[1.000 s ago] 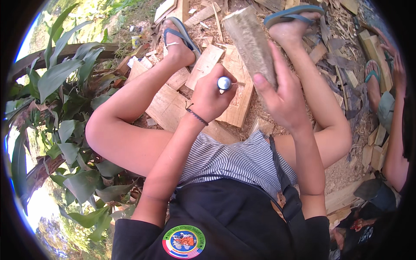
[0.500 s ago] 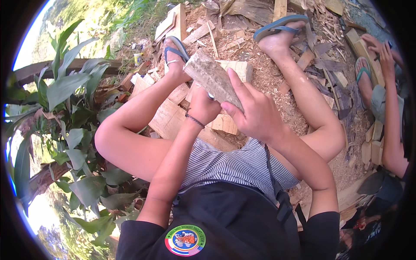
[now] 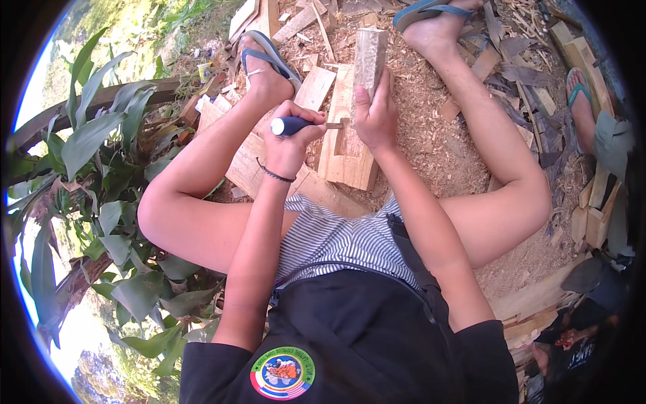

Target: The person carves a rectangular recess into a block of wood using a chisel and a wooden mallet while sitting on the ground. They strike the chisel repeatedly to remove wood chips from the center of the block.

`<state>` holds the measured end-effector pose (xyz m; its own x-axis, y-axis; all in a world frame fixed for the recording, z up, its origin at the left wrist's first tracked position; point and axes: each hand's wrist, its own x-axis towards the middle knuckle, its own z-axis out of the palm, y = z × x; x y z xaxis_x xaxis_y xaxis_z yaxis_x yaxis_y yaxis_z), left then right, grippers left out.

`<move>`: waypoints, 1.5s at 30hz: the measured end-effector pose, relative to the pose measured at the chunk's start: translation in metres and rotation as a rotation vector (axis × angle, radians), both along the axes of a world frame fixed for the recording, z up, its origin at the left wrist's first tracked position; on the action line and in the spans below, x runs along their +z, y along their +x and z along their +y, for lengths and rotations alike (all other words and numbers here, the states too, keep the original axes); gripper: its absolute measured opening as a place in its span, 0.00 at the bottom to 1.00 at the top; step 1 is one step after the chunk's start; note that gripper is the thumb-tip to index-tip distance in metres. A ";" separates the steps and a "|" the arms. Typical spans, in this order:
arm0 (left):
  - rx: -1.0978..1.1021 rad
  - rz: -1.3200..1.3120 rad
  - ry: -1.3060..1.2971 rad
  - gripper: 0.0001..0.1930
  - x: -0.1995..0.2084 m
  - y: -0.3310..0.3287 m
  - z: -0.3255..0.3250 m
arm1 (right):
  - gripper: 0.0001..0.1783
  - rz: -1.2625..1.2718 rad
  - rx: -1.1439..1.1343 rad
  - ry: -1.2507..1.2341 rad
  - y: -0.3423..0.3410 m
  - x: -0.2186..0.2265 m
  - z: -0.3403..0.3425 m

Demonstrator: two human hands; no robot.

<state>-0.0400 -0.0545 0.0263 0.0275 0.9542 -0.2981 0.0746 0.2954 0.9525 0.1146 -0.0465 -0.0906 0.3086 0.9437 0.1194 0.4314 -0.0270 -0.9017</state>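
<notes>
My left hand point(image 3: 289, 138) is closed around a chisel point(image 3: 288, 126) with a dark blue handle and a pale butt end. Its metal blade reaches right, to a slot cut in the top of a thick wooden block point(image 3: 356, 168). Gripped in my right hand point(image 3: 377, 118) is a rough, weathered piece of wood point(image 3: 370, 60), held upright above the block's right side, apart from the chisel handle. The block lies between my legs, and part of it is hidden behind my right hand and the wood piece.
Wood offcuts point(image 3: 315, 87) and shavings point(image 3: 431, 155) cover the ground around my feet. Broad-leaved plants point(image 3: 101, 141) and a dark curved log point(image 3: 47, 124) stand at the left. Another person's sandalled foot point(image 3: 580, 108) is at the right, beside timber pieces point(image 3: 589, 67).
The wood piece has swung right and upright, off the chisel it was covering. My left hand has shifted left, and the chisel handle and slotted block now show.
</notes>
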 end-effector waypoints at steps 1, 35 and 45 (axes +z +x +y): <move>0.000 -0.071 0.011 0.10 -0.010 -0.010 -0.002 | 0.39 -0.029 -0.003 -0.030 -0.004 0.002 -0.007; -0.340 0.245 0.268 0.08 0.010 0.014 -0.006 | 0.28 0.298 -0.059 -0.239 0.016 0.000 0.002; -0.381 0.305 0.266 0.09 0.004 0.014 0.002 | 0.30 0.308 0.048 -0.207 0.026 0.011 0.011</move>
